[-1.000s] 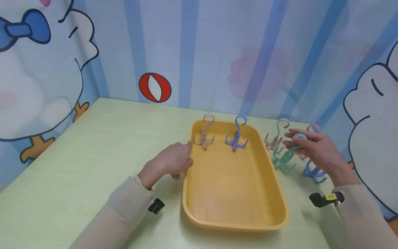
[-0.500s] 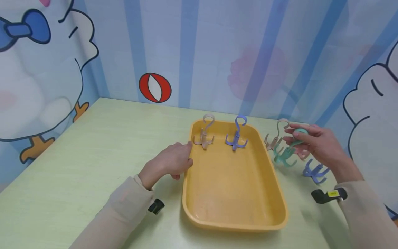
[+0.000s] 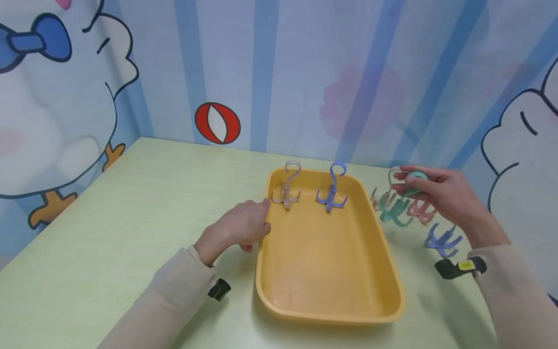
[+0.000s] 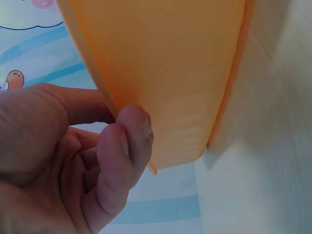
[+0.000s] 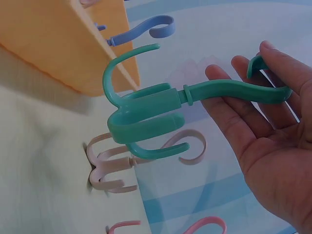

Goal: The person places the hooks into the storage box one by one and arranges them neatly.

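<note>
My left hand (image 3: 245,222) grips the left rim of a yellow plastic tray (image 3: 327,271); the left wrist view shows curled fingertips (image 4: 131,131) at the rim. My right hand (image 3: 455,198) holds a green four-prong hook hanger (image 5: 146,109) by its curved top, between thumb and fingers. The green hanger is raised above the table, just right of the tray, with its prongs lowest. Inside the tray's far end stand a beige hook hanger (image 3: 286,191) and a blue-violet one, the blue hook hanger (image 3: 332,194).
Right of the tray, on the pale table (image 3: 152,218), stand another beige hanger (image 5: 112,165), a pink hanger (image 3: 421,211) and a second blue hanger (image 3: 442,241). My right hand partly covers the pink one. A patterned curtain (image 3: 296,97) hangs behind the table.
The green hanger has risen off the table and shifted slightly left in my right hand. More of the pink hanger's prongs now shows. My left hand and the tray have stayed put.
</note>
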Action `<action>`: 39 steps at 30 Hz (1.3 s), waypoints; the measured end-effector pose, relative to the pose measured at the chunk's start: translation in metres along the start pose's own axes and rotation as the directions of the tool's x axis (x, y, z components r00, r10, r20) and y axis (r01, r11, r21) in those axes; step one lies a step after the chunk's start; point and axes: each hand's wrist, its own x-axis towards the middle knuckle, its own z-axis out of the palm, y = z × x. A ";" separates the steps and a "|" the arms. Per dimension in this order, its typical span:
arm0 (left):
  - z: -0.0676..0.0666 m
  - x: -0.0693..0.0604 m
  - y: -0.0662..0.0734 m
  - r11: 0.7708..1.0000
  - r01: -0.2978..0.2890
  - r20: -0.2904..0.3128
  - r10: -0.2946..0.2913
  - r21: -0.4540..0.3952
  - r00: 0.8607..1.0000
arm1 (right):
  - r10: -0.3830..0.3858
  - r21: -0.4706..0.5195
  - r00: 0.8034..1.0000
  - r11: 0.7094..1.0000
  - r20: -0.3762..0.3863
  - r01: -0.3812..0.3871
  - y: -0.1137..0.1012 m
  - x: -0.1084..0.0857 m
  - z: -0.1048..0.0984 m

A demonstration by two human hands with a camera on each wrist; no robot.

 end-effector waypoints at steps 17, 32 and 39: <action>0.000 0.001 0.000 1.000 0.012 0.010 -0.012 0.001 1.000 | -0.045 0.014 0.998 0.999 0.043 0.044 -0.036 0.008 0.014; 0.000 0.000 -0.001 1.000 0.000 0.003 0.000 -0.004 1.000 | -0.144 0.089 0.973 0.988 0.179 0.129 -0.059 0.019 0.048; -0.001 0.001 0.000 1.000 0.012 0.008 -0.012 -0.001 1.000 | -0.196 0.127 0.959 0.977 0.204 0.173 -0.059 0.027 0.064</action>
